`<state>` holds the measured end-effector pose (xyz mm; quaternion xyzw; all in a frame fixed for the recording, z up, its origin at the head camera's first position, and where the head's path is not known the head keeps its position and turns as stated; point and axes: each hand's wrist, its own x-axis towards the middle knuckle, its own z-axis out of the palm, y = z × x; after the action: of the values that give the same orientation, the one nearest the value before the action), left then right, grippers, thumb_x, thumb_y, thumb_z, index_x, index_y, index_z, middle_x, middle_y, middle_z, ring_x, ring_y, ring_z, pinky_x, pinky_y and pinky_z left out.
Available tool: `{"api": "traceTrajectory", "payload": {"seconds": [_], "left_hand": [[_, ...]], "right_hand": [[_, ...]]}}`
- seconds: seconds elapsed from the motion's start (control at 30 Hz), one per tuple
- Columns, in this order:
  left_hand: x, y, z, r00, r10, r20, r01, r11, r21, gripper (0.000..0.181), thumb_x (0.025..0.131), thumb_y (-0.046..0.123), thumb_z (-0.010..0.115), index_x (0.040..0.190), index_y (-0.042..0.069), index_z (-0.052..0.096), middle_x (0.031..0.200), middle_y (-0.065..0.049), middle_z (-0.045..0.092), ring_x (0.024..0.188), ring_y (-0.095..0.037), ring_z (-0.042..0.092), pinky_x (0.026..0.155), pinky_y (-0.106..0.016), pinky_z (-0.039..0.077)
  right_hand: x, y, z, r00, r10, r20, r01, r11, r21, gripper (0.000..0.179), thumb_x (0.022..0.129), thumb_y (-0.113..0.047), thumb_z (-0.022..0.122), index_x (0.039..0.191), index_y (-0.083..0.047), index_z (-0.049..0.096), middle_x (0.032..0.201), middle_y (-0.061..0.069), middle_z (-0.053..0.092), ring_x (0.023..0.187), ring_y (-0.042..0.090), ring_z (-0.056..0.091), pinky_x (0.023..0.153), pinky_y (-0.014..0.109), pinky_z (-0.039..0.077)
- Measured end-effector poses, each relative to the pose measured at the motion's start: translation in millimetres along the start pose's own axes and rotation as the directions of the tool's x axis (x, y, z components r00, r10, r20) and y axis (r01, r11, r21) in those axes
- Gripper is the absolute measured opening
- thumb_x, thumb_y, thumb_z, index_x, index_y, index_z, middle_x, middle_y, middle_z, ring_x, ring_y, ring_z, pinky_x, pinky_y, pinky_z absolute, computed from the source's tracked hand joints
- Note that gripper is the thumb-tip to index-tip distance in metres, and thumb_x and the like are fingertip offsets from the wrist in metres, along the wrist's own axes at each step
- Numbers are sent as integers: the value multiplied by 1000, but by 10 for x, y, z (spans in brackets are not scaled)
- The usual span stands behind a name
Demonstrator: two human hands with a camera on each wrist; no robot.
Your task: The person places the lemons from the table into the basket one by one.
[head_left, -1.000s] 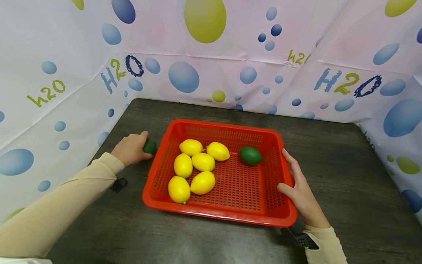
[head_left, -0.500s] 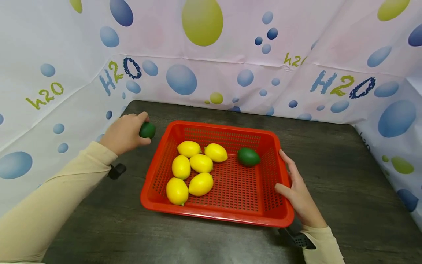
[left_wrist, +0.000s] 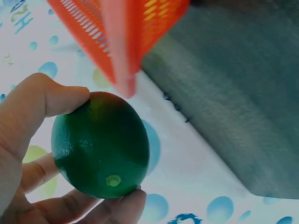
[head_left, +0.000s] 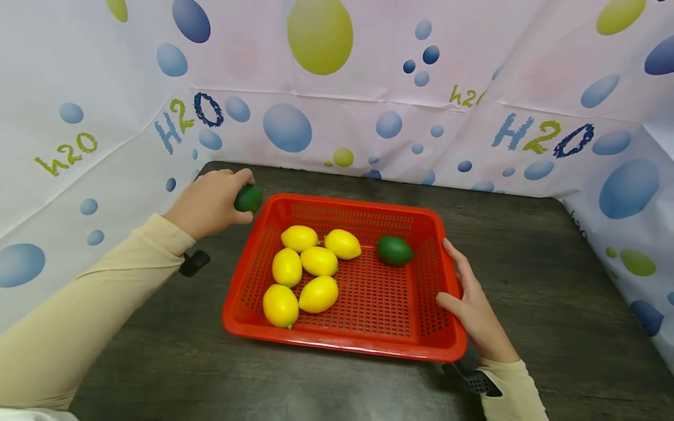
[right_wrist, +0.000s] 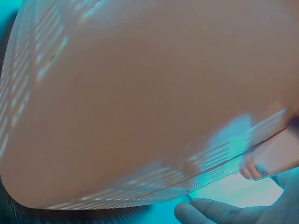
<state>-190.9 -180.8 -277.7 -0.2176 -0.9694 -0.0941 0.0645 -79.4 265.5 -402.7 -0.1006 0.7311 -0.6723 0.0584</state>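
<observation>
My left hand (head_left: 207,202) holds a dark green lime (head_left: 248,199) just beyond the left rim of a red plastic basket (head_left: 337,340). In the left wrist view the lime (left_wrist: 100,144) sits between thumb and fingers, its pale stem mark showing. My right hand (head_left: 476,310) grips the basket's right side, thumb over the rim and fingers along the outer wall. Several yellow lemons (head_left: 319,261) lie in the basket's left half. Another green lime (head_left: 395,250) rests toward its back right. The basket wall (right_wrist: 140,116) fills most of the right wrist view.
The basket stands on a dark wood-grain table (head_left: 526,263). Behind and to the left rises a white sheet (head_left: 358,82) printed with coloured bubbles and lettering. Black straps with small devices sit at both wrists.
My left hand has lifted the lime from the table beside the basket, moving it back and then right toward the basket's back left corner. The right hand keeps its grip on the rim.
</observation>
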Motion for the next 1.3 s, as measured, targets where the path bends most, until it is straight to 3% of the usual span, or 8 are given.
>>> {"api": "traceTrajectory", "payload": {"seconds": [0.2,0.43,0.8,1.03,1.3], "left_hand": [[57,106,-57,999,35,-30,-35,999,0,43,83,16,79,118,-3,62,96,-19,67,77,-31,59,67,-46,53],[112,283,-110,998,56,-6,-56,998,4,43,84,13,79,121,-3,65,97,-16,69,76,-30,59,67,-44,54],[231,554,47,991,115,71,-119,991,58,48,84,18,82,127,2,67,106,-17,70,89,-33,62,75,-46,59],[298,719,103,975,184,125,-195,977,83,51,85,20,83,128,1,65,108,-18,69,94,-35,62,79,-46,60],[348,963,182,945,297,135,-311,945,99,50,80,20,86,117,-2,60,101,-15,68,90,-29,60,75,-37,59]], "right_hand": [[-1,16,0,1000,6,-4,-6,1000,-14,90,93,11,44,167,-28,11,149,28,36,113,28,64,76,42,62],[11,26,0,1000,9,0,-9,1000,-3,90,94,11,44,167,-28,11,150,29,37,113,30,65,76,44,62],[-47,56,-51,1000,12,3,-12,1000,-11,90,94,12,44,167,-28,11,150,30,35,111,28,67,75,45,63],[-21,67,-62,1000,13,10,-13,1000,-3,90,94,11,43,167,-30,10,153,29,34,114,31,65,77,46,62],[-5,77,-63,1000,5,9,-5,1000,-7,91,93,11,43,167,-30,10,153,28,35,115,33,64,77,46,62]]}}
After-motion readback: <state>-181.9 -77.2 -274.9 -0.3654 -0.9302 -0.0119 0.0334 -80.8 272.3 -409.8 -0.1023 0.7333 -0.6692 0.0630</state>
